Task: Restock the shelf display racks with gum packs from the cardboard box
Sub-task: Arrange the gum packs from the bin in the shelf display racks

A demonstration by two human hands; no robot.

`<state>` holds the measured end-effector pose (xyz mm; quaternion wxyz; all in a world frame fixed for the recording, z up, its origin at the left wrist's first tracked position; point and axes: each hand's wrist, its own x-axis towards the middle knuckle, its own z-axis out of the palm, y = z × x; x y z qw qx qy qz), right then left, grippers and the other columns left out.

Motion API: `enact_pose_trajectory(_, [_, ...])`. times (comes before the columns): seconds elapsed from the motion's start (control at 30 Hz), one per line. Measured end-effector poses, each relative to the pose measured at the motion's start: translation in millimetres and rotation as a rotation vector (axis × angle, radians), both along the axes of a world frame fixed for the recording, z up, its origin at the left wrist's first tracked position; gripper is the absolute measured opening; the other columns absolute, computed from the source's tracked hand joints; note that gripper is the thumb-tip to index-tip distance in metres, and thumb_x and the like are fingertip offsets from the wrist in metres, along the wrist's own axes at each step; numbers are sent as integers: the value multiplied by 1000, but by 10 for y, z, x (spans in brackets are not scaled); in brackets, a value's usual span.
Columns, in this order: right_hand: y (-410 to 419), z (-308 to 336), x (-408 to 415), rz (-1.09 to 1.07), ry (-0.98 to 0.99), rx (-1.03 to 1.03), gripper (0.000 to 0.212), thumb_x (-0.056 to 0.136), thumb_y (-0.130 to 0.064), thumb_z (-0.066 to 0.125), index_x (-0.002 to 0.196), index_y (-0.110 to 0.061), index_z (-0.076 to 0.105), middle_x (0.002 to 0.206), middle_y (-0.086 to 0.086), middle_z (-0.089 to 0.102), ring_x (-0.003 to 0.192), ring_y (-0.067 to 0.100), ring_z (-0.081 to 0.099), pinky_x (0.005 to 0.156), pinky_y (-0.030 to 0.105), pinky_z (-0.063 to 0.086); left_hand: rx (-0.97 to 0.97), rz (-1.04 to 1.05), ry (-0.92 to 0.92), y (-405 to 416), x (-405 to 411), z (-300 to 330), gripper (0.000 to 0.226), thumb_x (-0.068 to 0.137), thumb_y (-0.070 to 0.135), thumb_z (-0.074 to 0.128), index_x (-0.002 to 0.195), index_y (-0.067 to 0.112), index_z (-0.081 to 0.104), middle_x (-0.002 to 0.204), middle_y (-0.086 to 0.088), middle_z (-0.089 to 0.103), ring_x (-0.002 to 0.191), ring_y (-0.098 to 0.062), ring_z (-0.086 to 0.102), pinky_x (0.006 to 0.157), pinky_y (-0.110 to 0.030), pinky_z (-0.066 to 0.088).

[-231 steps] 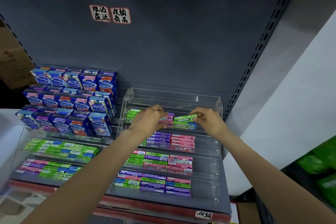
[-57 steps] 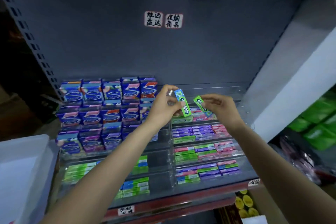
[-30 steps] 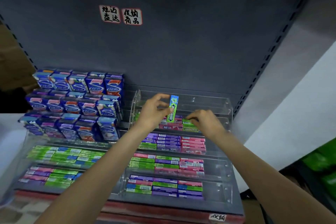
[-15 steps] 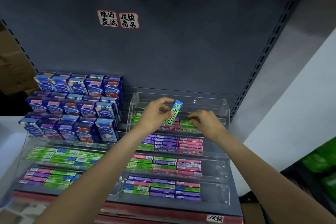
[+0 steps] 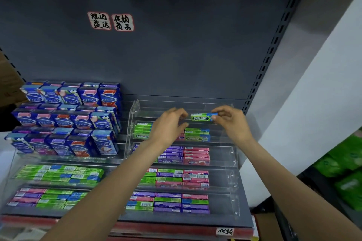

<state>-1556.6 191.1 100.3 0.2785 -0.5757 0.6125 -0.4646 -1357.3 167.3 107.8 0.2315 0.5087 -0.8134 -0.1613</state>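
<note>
Dark grey metal shelf back panel [image 5: 176,55] looms behind; the clear acrylic tiered rack [image 5: 233,154] sits under both hands. Right hand [image 5: 232,123] pinches a green Doublemint gum pack [image 5: 201,118] level at its fingertips, over the top tier. Left hand [image 5: 168,127] just beside, fingers loosely curled, holding nothing.

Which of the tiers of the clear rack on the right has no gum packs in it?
The top tier of the right rack: bare, unlike the stocked tiers below.

Both hands raised: left [image 5: 168,126] relaxed, right [image 5: 231,121] pinching.
</note>
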Motion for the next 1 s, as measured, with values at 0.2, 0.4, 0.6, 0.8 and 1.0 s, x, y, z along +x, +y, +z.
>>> enact_pose_trajectory(0.2, [1, -242, 83, -23, 331, -19, 14, 86, -4, 64, 98, -6, 69, 97, 3, 67, 88, 15, 63, 79, 14, 47, 2, -60, -279, 21, 165, -204, 47, 93, 37, 54, 137, 21, 46, 134, 1, 48, 123, -17, 46, 103, -33, 40])
enact_pose_trajectory(0.4, [6, -349, 161, -31, 578, -6, 21, 89, -8, 60, 108, -6, 69, 109, 8, 59, 98, 22, 58, 89, 37, 50, -31, -88, -329, 22, 211, -266, 46, 93, 37, 53, 136, 21, 48, 131, 1, 45, 121, -16, 43, 101, -31, 40])
enact_pose_trajectory(0.6, [33, -324, 243, 35, 625, 83, 28, 94, -22, 54, 116, -8, 65, 114, 8, 55, 96, 21, 59, 87, 33, 51, -35, -71, -338, 6, 227, -322, 43, 94, 35, 52, 135, 23, 50, 130, 3, 47, 121, -16, 42, 99, -32, 41])
enact_pose_trajectory(0.8, [88, -277, 253, 99, 798, 68, 35, 97, -31, 48, 123, -13, 61, 117, 4, 55, 109, 19, 50, 91, 34, 46, -27, -67, -323, 0, 214, -319, 44, 94, 36, 53, 135, 22, 49, 130, 2, 48, 120, -16, 42, 100, -33, 40])
enact_pose_trajectory(1.0, [95, -173, 461, 126, 734, 39, 31, 97, -26, 48, 123, -13, 60, 117, 3, 56, 110, 17, 50, 86, 30, 46, -24, -12, -237, 30, 259, -224, 43, 94, 34, 52, 135, 20, 48, 130, 0, 50, 120, -17, 46, 98, -33, 41])
